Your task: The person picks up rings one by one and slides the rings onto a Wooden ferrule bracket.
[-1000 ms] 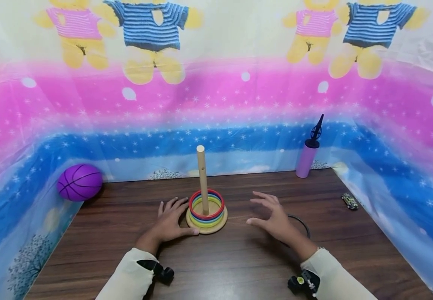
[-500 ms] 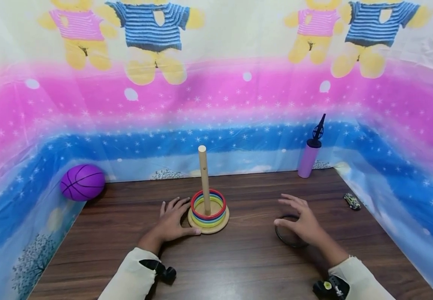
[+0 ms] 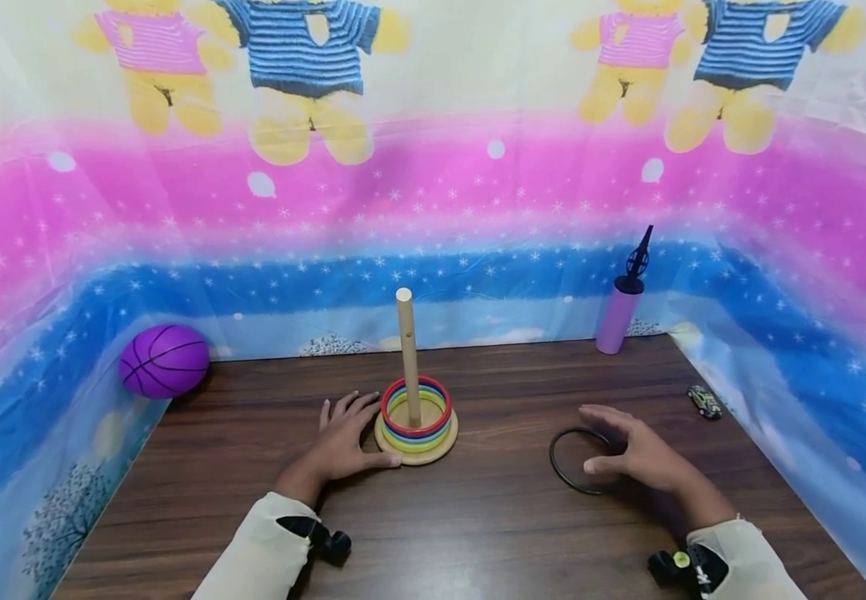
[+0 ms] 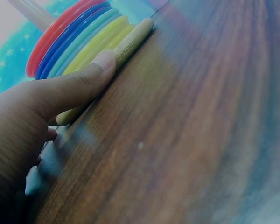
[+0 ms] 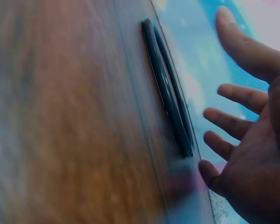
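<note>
A wooden ring toss stand (image 3: 410, 358) rises upright on its round base (image 3: 438, 454). Around its foot lie stacked rings, with a red ring (image 3: 443, 392) on top and blue, light green and yellow ones below. My left hand (image 3: 338, 446) rests beside the base, fingers spread. In the left wrist view its thumb (image 4: 79, 86) lies along the base's rim; the other fingers are mostly hidden. To the right, a black ring (image 3: 554, 467) lies flat on the table. My right hand (image 3: 646, 454) hovers at the ring's right side, fingers extended, nothing in its grasp.
A purple basketball (image 3: 165, 361) sits at the table's far left corner. Towards the back right stands a purple hand pump (image 3: 616, 317) with a black nozzle. A small toy car (image 3: 703, 402) is near the right edge. Printed cloth (image 3: 433, 208) surrounds the wooden table (image 3: 478, 533).
My right hand has moved to the right, passing over the black ring and leaving most of it uncovered. The left hand and the stacked rings have stayed in place.
</note>
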{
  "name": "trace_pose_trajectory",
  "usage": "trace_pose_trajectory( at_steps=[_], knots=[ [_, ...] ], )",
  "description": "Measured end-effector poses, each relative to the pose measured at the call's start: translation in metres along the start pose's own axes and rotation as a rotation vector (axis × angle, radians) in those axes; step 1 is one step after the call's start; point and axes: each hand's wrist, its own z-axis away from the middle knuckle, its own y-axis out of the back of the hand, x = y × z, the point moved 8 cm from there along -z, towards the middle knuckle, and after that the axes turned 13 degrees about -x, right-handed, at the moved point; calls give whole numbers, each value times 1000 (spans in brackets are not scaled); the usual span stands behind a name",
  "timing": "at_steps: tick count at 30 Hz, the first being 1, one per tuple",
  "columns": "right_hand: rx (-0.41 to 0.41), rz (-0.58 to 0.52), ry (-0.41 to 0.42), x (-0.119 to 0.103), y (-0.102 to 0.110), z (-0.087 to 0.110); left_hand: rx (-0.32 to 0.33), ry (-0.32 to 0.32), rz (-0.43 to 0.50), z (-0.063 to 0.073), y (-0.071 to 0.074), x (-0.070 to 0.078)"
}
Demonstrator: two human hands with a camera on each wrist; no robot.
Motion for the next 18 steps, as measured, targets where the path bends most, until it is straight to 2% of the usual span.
trace_pose_trajectory(
  at_steps=[9, 18],
  knots=[
    [-77, 33, -1, 21, -2, 4, 4, 6, 0, 1, -4, -7],
    [-129, 39, 22, 28, -3, 8, 10, -4, -3, -1, -3, -6]
  ],
)
